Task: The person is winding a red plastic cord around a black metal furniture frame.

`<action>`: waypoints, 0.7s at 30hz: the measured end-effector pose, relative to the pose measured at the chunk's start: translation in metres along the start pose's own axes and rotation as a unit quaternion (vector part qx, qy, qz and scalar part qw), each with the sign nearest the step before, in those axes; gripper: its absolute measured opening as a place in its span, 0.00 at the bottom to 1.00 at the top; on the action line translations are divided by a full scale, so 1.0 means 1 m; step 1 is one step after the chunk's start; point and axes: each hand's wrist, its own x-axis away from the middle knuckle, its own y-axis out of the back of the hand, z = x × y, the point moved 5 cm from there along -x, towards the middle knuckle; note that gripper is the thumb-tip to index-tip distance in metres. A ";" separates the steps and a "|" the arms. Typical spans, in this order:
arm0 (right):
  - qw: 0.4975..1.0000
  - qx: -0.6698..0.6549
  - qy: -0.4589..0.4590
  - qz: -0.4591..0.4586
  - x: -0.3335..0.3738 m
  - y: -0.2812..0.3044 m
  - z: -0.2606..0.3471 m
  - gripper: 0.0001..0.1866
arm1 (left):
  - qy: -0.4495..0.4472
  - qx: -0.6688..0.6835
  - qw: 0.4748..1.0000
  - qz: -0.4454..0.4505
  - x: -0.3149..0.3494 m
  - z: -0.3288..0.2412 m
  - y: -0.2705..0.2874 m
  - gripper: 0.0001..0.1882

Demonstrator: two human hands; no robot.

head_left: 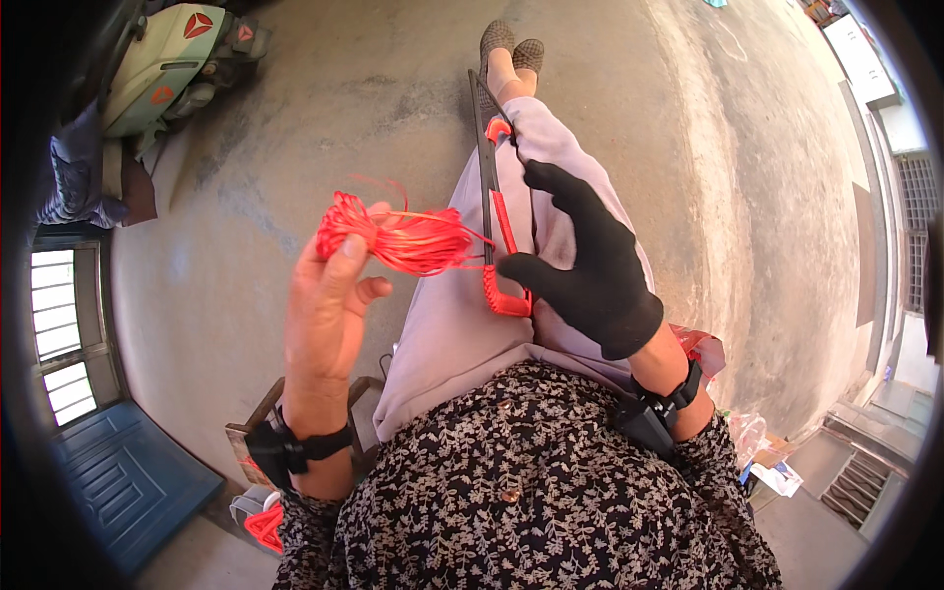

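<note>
My left hand (329, 285), bare, is closed on a bundle of shiny red cord (423, 241), pinched at its left end. A strand runs from the bundle toward a narrow dark frame (484, 167) resting along my legs. Red cord is wound tightly round the frame's near end (506, 303) and part of its right side, with another red patch near its far end. My right hand (595, 270), in a black glove, is just right of the frame. Its thumb and fingers are spread apart, the thumb overlapping the frame's right side, and nothing shows in its grasp.
My outstretched legs (442, 324) lie under the frame. A scooter (162, 74) stands at the far left, above a blue panelled door (133, 482). Part of a wooden stool (261, 413) shows beside my left forearm. Red packaging (700, 349) lies by my right forearm.
</note>
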 end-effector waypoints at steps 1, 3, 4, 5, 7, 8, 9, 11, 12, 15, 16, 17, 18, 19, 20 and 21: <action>0.998 0.028 -0.023 0.042 -0.006 -0.003 0.006 0.39 | -0.076 -0.154 0.985 -0.018 0.002 -0.009 0.002 0.20; 0.999 0.006 -0.026 0.043 -0.011 -0.007 0.007 0.39 | -0.149 -0.303 0.941 -0.035 0.007 -0.023 0.000 0.20; 0.998 -0.015 -0.030 0.045 -0.013 -0.009 0.006 0.39 | -0.124 -0.188 0.974 -0.040 0.009 -0.029 -0.001 0.22; 0.998 -0.014 -0.030 0.046 -0.015 -0.011 0.006 0.39 | -0.096 -0.070 0.992 -0.045 0.011 -0.031 -0.002 0.23; 0.993 0.074 0.060 0.067 -0.018 -0.017 0.015 0.38 | -0.047 0.019 0.998 0.047 0.018 -0.029 -0.007 0.22; 0.993 0.075 0.059 0.067 -0.021 -0.020 0.016 0.38 | 0.004 0.109 0.984 0.139 0.024 -0.026 -0.016 0.20; 0.981 0.128 0.117 0.084 -0.022 -0.028 0.023 0.34 | -0.004 0.125 0.978 0.170 0.030 -0.028 -0.029 0.17; 0.960 0.168 0.194 0.114 -0.024 -0.043 0.028 0.22 | -0.021 0.190 0.962 0.195 0.038 -0.031 -0.050 0.15; 0.960 0.168 0.194 0.115 -0.025 -0.043 0.027 0.22 | -0.041 0.257 0.940 0.219 0.042 -0.036 -0.056 0.16; 0.969 -0.076 0.140 0.191 -0.025 -0.038 0.040 0.08 | 0.025 0.298 0.889 0.348 0.062 -0.088 -0.043 0.12; 0.969 -0.075 0.139 0.192 -0.024 -0.028 0.043 0.08 | -0.020 0.268 0.900 0.343 0.067 -0.102 -0.041 0.13; 0.938 -0.249 -0.013 0.240 -0.023 -0.021 0.037 0.07 | -0.065 0.236 0.910 0.335 0.070 -0.109 -0.038 0.14; 0.858 -0.406 -0.167 0.267 -0.016 -0.016 0.030 0.06 | -0.060 0.240 0.907 0.341 0.066 -0.106 -0.037 0.14; 0.856 -0.429 -0.174 0.229 -0.013 -0.006 0.028 0.06 | -0.094 0.159 0.957 0.224 0.055 -0.100 -0.027 0.17; 0.859 -0.425 -0.178 0.223 -0.007 -0.004 0.023 0.06 | -0.126 0.073 0.984 0.103 0.046 -0.096 -0.016 0.20; 0.830 -0.482 -0.183 0.214 0.000 -0.002 0.019 0.05 | -0.118 0.051 0.991 0.026 0.039 -0.085 -0.010 0.21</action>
